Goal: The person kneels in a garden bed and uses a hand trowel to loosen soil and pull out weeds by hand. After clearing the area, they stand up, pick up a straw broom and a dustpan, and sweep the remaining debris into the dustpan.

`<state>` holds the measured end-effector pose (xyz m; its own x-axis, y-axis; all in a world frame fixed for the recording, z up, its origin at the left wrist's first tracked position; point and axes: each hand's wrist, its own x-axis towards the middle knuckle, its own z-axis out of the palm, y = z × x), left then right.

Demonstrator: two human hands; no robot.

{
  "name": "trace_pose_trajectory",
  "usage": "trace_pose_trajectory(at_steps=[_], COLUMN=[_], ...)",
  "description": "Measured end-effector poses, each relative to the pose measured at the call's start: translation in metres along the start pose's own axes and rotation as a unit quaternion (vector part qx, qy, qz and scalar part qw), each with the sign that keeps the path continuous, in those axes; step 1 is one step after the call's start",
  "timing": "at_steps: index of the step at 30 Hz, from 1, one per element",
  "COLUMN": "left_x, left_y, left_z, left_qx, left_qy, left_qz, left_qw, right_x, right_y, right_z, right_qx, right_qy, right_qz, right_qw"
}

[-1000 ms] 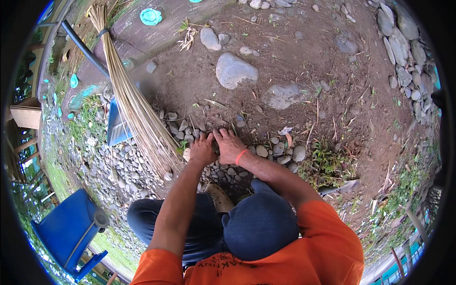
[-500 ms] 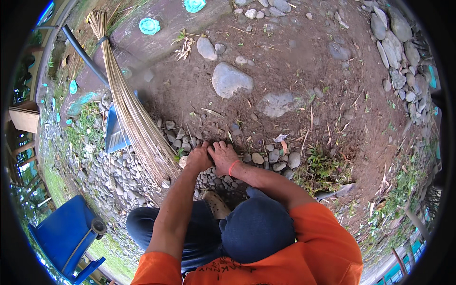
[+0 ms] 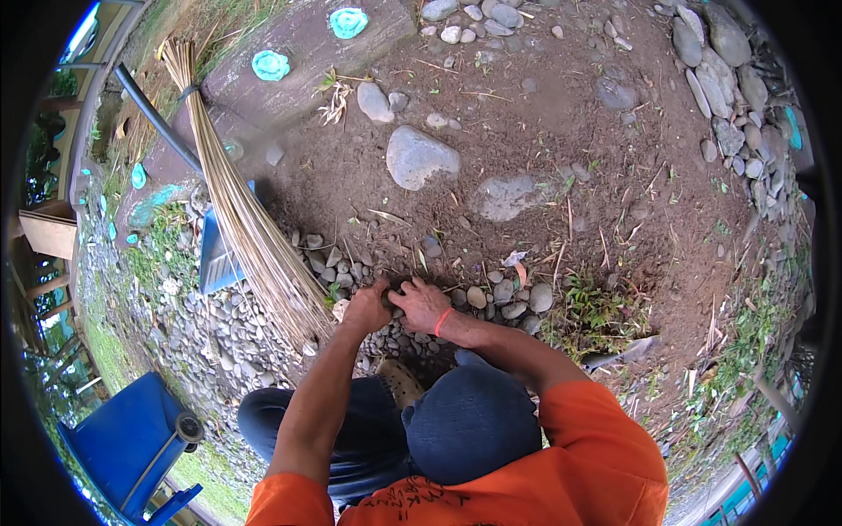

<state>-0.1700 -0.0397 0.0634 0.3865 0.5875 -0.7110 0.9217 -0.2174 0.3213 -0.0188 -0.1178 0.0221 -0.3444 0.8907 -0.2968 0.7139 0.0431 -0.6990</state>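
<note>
My left hand (image 3: 367,309) is down at the edge between pebbles and brown soil, its fingers curled inward. What they hold, if anything, is hidden. Close beside it, my right hand (image 3: 420,304) rests low with its fingers slightly apart, an orange band on the wrist. Small grey pebbles (image 3: 423,344) lie beneath and around both hands. Left of my left hand, a stick broom (image 3: 241,206) lies slantwise, its bristle ends spread over the stones. Partly under the broom is a blue dustpan (image 3: 217,250) with a dark handle.
A large stone (image 3: 423,158) sits in the soil ahead. Leafy weeds (image 3: 596,316) grow on the right. A blue wheeled bin (image 3: 123,438) stands lower left. Piled rocks (image 3: 724,83) line the far right, and a stone slab (image 3: 303,53) edges the far left.
Both hands stay at the pebble edge, with a slightly wider gap between them and the right fingers shifted a little. The view has tilted slightly; the broom and stones stay put.
</note>
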Motion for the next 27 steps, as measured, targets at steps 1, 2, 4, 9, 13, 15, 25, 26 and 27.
trace_pose_trajectory(at_steps=[1, 2, 4, 9, 13, 15, 25, 26, 27], left_x=[0.0, 0.001, 0.007, 0.046, 0.078, 0.071, 0.068, 0.059, 0.049], left_y=[0.003, 0.008, 0.024, 0.115, 0.254, 0.322, 0.149, 0.121, 0.099], left_z=[-0.004, -0.008, -0.018, -0.076, -0.16, -0.199, -0.099, -0.074, -0.05], left_qx=[-0.012, -0.012, -0.02, -0.023, -0.047, -0.417, -0.098, -0.076, -0.054], left_qy=[-0.001, 0.0, 0.006, -0.215, -0.144, -0.133, 0.208, 0.166, 0.111], left_qz=[0.001, 0.018, 0.052, 0.047, 0.207, 0.247, 0.067, 0.069, 0.061], left_qw=[1.0, 1.0, 0.998, 0.975, 0.967, 0.865, 0.971, 0.981, 0.99], right_x=[-0.005, -0.01, -0.019, -0.036, -0.065, -0.078, -0.059, -0.057, -0.056], right_y=[0.001, 0.003, 0.009, 0.051, 0.109, 0.128, 0.12, 0.103, 0.087], right_z=[-0.004, -0.007, -0.018, -0.094, -0.243, -0.312, -0.233, -0.193, -0.157], right_qx=[0.023, 0.051, 0.161, 0.571, 0.706, 0.717, 0.333, 0.266, 0.275], right_qy=[0.021, 0.037, 0.048, 0.021, 0.163, 0.438, 0.445, 0.373, 0.311], right_qz=[0.014, 0.022, 0.055, 0.172, 0.086, -0.014, 0.227, 0.22, 0.143], right_qw=[0.999, 0.998, 0.984, 0.803, 0.684, 0.542, 0.8, 0.861, 0.898])
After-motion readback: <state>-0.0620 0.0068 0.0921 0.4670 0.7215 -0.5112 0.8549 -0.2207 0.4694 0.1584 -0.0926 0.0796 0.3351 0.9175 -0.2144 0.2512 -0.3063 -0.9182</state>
